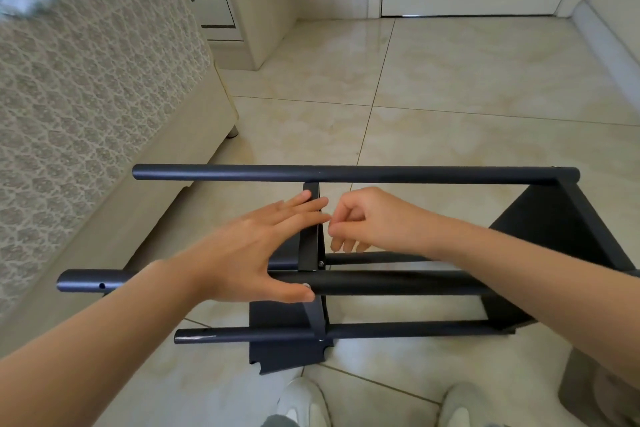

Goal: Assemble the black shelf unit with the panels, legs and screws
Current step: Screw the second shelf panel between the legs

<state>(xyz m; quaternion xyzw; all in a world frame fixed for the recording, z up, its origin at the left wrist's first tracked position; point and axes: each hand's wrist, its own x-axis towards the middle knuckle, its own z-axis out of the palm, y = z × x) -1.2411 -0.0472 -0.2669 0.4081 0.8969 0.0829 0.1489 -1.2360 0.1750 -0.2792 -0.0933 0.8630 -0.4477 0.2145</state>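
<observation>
While the black shelf unit (554,218) lay on its side on the floor (450,97), legs (346,174) running left to right, the left grip (249,253) was spread flat, fingers (304,210) pressing the middle panel (309,255) just beyond them; the right grip (367,218), curled into a pinch, sat just right of that panel, its contents impossible to tell. The panel's long axis ran away from the person, between both grips.

A bed (86,97) with a patterned cover stands on the tiled floor (450,97) beside a white cabinet (263,10).
</observation>
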